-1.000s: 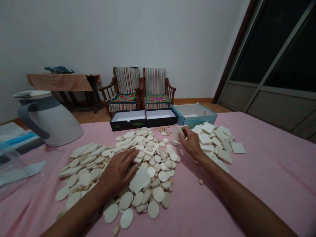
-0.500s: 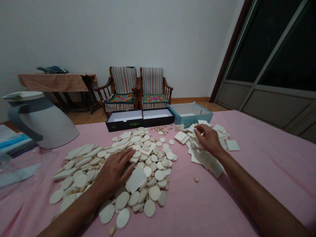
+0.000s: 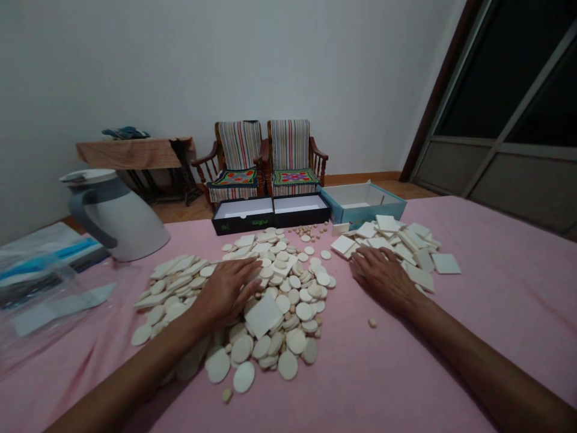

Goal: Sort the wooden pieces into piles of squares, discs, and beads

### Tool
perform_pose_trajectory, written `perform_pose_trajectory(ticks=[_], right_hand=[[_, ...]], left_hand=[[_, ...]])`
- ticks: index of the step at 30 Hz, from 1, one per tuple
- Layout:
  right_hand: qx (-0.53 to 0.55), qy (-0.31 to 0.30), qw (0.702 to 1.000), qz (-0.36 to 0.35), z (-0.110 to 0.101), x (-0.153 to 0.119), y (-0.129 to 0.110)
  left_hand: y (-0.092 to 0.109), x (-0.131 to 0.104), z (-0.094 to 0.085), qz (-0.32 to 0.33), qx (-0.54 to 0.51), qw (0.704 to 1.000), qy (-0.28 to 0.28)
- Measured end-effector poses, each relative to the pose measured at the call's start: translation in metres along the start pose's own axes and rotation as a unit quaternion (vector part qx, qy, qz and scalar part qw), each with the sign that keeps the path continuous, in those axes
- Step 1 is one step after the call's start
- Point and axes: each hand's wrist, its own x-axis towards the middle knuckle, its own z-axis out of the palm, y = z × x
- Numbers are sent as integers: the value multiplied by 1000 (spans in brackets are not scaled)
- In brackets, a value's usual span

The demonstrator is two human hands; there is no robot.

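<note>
My left hand (image 3: 229,291) lies palm down on a heap of pale round discs (image 3: 296,340), its fingers stretched out and touching the pieces. A larger white square tile (image 3: 264,316) rests on the discs just right of that hand. My right hand (image 3: 383,278) is laid flat, fingers extended, against the near left side of a pile of white square tiles (image 3: 419,240). What lies under either palm is hidden. One small wooden piece (image 3: 372,323) sits alone on the pink cloth below my right hand, and another small piece (image 3: 227,395) lies at the heap's near edge.
Behind the heaps stand two black open boxes (image 3: 243,224) and a light blue open box (image 3: 368,215). Small wooden bits (image 3: 307,231) are scattered before them. A white and grey jug (image 3: 128,219) and clear plastic packaging (image 3: 58,307) are at left. Two chairs (image 3: 291,153) stand beyond.
My right hand has come down from above the square tiles and flattened at their near side; tiles that were falling beneath it now lie in the pile. The view has turned slightly left.
</note>
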Motion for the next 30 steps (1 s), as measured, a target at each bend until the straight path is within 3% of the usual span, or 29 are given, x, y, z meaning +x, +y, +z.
perform_pose_trajectory(ticks=[3,6,9,13,16,20,25,30], right_hand=[[39,22,999,30,2,3,-3],[144,45,988,25,2,11,-14],[266,46,963,-7,-1,28,-35],[365,4,928,-72,-10,56,-75],[335,-19,939,-76,-15,74,-101],[255,-61,964,-36,-13,92,-118],[259,-98,961,8,-7,103,-123],[289,-85,953,24,-3,101,-118]], left_hand=[[-9,1,-1,-15,-11,1000,7],[-19,-1,3,-30,-26,999,13],[-28,-4,14,-30,-32,998,35],[-34,-7,26,-22,-37,998,53],[-33,-8,28,-25,-37,997,60],[-29,-9,25,-30,-34,997,60],[-26,-9,23,-29,-42,997,53],[-26,-10,21,-31,-46,997,47]])
